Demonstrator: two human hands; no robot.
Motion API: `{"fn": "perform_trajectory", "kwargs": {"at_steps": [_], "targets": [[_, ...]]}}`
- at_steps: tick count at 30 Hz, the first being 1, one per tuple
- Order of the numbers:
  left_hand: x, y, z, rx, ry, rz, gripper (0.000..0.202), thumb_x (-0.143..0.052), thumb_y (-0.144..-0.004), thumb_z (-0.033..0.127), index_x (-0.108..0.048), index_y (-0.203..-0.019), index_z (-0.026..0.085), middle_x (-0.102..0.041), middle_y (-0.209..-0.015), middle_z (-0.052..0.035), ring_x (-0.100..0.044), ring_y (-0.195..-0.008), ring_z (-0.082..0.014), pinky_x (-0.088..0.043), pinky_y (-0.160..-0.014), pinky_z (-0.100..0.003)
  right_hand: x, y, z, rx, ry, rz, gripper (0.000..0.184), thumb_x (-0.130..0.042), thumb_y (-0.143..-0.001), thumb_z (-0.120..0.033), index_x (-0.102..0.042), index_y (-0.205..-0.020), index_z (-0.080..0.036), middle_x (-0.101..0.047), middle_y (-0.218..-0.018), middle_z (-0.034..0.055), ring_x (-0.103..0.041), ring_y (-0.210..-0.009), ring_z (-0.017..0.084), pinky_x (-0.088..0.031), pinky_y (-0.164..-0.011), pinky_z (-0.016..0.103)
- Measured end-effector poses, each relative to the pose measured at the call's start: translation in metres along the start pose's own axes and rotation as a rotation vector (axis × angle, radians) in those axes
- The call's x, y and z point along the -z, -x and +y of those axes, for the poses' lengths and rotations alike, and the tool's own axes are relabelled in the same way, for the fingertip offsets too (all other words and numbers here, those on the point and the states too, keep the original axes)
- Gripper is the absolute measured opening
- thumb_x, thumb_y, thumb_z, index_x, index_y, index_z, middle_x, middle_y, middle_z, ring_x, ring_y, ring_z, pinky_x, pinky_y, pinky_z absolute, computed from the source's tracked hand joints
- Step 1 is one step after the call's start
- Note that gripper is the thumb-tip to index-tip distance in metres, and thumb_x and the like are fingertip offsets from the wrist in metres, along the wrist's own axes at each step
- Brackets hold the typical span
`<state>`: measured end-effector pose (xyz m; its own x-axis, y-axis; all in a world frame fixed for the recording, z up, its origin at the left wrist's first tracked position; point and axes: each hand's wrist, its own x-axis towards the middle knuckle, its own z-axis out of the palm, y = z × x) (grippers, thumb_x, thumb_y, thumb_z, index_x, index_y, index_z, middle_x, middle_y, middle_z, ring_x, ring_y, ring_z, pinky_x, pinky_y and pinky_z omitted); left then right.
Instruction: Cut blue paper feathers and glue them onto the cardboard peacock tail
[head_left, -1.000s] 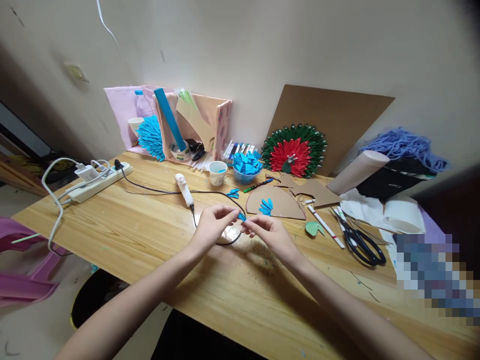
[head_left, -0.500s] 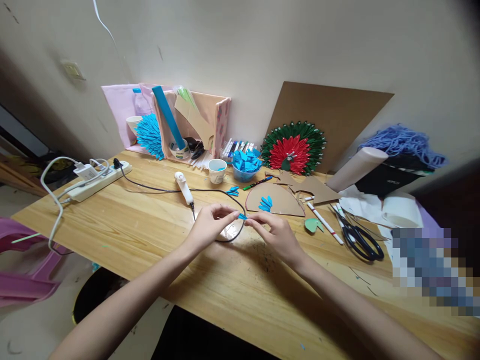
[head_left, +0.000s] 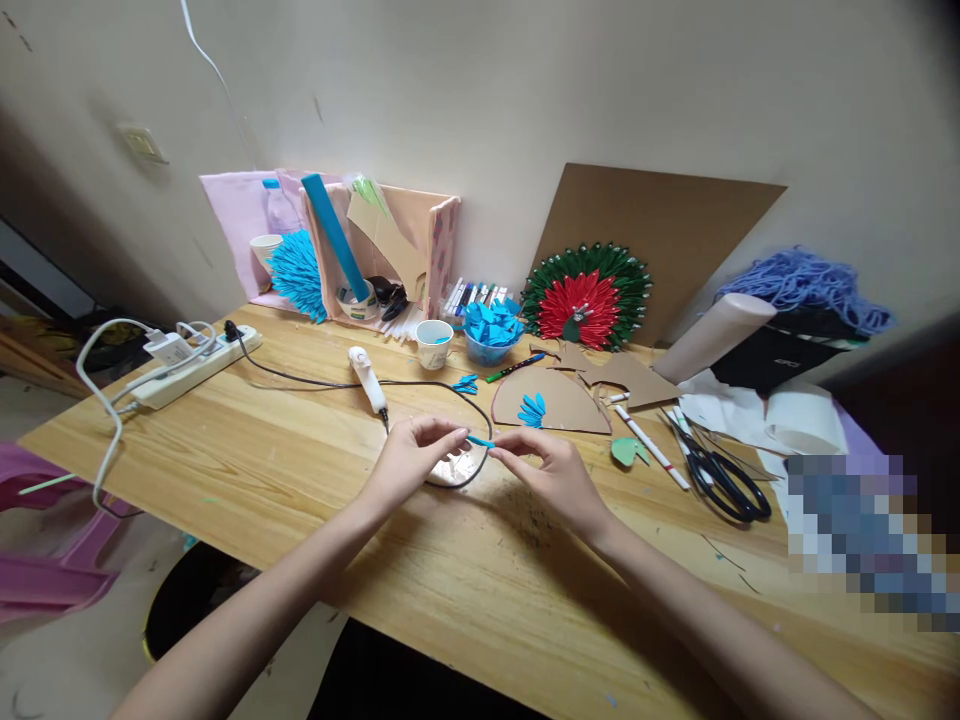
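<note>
Between my two hands stretches a small blue strip (head_left: pixel 480 441), perhaps paper, pinched at both ends. My left hand (head_left: pixel 421 450) is closed on its left end with thumb and fingers. The right end sits in the pinch of my right hand (head_left: pixel 546 466). Just beyond them lies a cardboard half-disc (head_left: pixel 574 398) carrying a fan of blue petals (head_left: pixel 532 410). A white glue gun (head_left: pixel 367 378) rests left of it on the table. More folded blue petals (head_left: pixel 466 383) lie behind my hands, near a bowl of blue pieces (head_left: pixel 491 345).
A white paper cup (head_left: pixel 434 350) stands beside the bowl. The gun's black cable (head_left: pixel 322 381) runs to a power strip (head_left: pixel 196 372) at left. Black scissors (head_left: pixel 724 480), a marker (head_left: pixel 651 448) and a green paper piece (head_left: pixel 626 452) lie at right. A red-and-green flower disc (head_left: pixel 585 300) leans behind.
The blue strip now shows as a longer, straighter piece between my fingertips. My hands have drawn slightly apart, the left one moving a little left.
</note>
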<state>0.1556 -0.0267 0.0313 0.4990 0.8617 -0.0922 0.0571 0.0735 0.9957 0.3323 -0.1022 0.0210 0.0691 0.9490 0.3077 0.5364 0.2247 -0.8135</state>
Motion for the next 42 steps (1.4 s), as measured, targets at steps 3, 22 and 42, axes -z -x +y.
{"fn": "perform_trajectory", "kwargs": {"at_steps": [3, 22, 42], "targets": [[0.0, -0.001, 0.0, 0.046, 0.002, -0.03, 0.026, -0.069, -0.07, 0.038, -0.069, -0.078, 0.012, -0.07, -0.072, -0.0056, -0.063, -0.065, -0.0138, -0.05, -0.063, -0.023, 0.0, 0.003, 0.002, 0.125, 0.112, 0.012, 0.008, -0.059, -0.085, -0.024, -0.065, -0.085, -0.019, -0.068, -0.079, 0.003, -0.062, -0.073, 0.016, -0.049, -0.068, 0.029], [0.028, 0.003, -0.013, 0.106, 0.01, 0.089, 0.027, -0.077, -0.058, 0.026, -0.072, -0.08, 0.012, -0.073, -0.081, -0.0079, -0.067, -0.076, -0.0183, -0.052, -0.073, -0.028, -0.027, -0.014, 0.003, -0.202, -0.198, -0.17, 0.021, -0.059, -0.081, -0.036, -0.068, -0.083, -0.017, -0.07, -0.082, 0.0049, -0.065, -0.076, 0.017, -0.051, -0.069, 0.029], [0.058, 0.014, -0.028, -0.015, 0.048, 0.202, 0.021, -0.07, -0.069, 0.031, -0.065, -0.078, 0.013, -0.067, -0.074, -0.0038, -0.061, -0.07, -0.014, -0.049, -0.07, -0.026, -0.07, -0.037, -0.011, -0.276, -0.324, -0.21, 0.026, -0.064, -0.075, -0.042, -0.066, -0.077, -0.016, -0.069, -0.076, 0.0051, -0.064, -0.072, 0.017, -0.049, -0.068, 0.029]]}}
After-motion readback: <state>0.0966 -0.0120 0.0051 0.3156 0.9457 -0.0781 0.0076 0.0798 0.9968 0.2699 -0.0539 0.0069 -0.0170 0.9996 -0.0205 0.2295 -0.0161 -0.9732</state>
